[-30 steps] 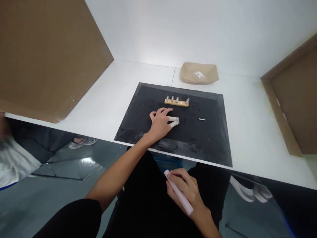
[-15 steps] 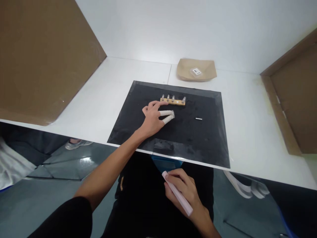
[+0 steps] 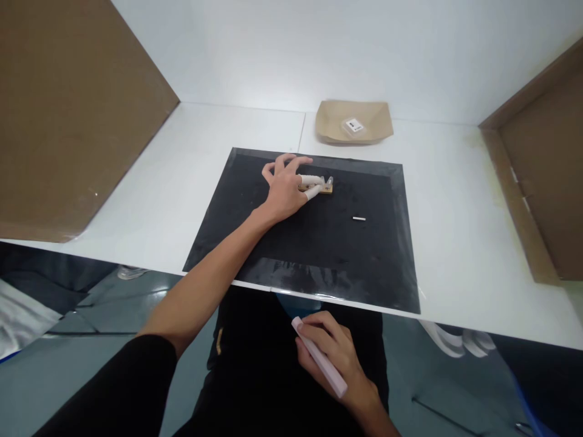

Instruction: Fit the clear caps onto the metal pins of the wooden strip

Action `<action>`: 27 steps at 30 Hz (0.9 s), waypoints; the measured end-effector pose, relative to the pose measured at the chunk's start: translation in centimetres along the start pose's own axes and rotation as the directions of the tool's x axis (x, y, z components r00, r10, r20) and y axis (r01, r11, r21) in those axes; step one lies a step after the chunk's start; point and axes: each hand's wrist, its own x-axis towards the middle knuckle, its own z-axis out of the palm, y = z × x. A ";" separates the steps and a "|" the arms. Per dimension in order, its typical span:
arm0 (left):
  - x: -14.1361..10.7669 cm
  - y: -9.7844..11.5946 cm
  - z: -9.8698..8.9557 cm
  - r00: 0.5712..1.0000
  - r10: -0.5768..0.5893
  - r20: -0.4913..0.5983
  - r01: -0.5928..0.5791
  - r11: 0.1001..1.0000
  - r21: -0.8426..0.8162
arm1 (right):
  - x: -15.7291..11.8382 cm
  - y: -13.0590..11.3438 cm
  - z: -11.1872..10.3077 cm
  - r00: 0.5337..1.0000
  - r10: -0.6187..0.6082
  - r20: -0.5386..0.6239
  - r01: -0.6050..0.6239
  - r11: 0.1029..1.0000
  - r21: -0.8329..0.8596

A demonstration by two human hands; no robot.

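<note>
My left hand [image 3: 286, 189], with white covers on thumb and index finger, reaches over a small yellowish strip [image 3: 326, 189] on the black mat. Thumb and index finger are pinched together around a small clear cap-like piece [image 3: 322, 181], right at the strip. Another clear upright piece [image 3: 330, 181] stands at the strip's right end; the left part of the strip is mostly hidden by my fingers. Low in front of my lap, my right hand [image 3: 339, 349] is closed around a pale pink rectangular bar [image 3: 321, 359], held at a slant.
A thin white stick-like piece [image 3: 359, 218] lies on the black mat [image 3: 319, 255], right of the strip. Behind the mat, a brown paper tray [image 3: 378, 124] holds a small clear box with a label [image 3: 353, 126]. Brown boards [image 3: 68, 121] stand at both sides of the white table.
My left hand has moved away from me to the strip, taking the clear piece in its pinch with it. My right hand keeps the pink bar in nearly the same place.
</note>
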 end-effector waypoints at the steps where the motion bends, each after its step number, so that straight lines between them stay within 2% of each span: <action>1: 0.1 0.0 0.1 1.000 -0.002 0.000 0.002 1.000 0.003 | 0.0 0.2 0.0 1.000 0.000 0.001 0.000 1.000 0.006; 8: 0.3 -0.4 0.8 1.000 -0.009 0.002 0.009 0.999 0.035 | -0.1 1.1 -0.1 1.000 0.017 -0.020 -0.016 0.998 0.066; 19: 0.5 -0.1 1.6 0.998 -0.037 -0.042 0.039 0.998 0.048 | -0.2 0.8 0.3 0.998 0.052 -0.027 -0.050 0.996 0.068; 27: 0.5 -0.4 1.7 0.999 -0.040 -0.025 0.041 0.999 0.028 | -0.2 1.3 0.3 0.998 0.055 -0.016 -0.053 0.997 0.064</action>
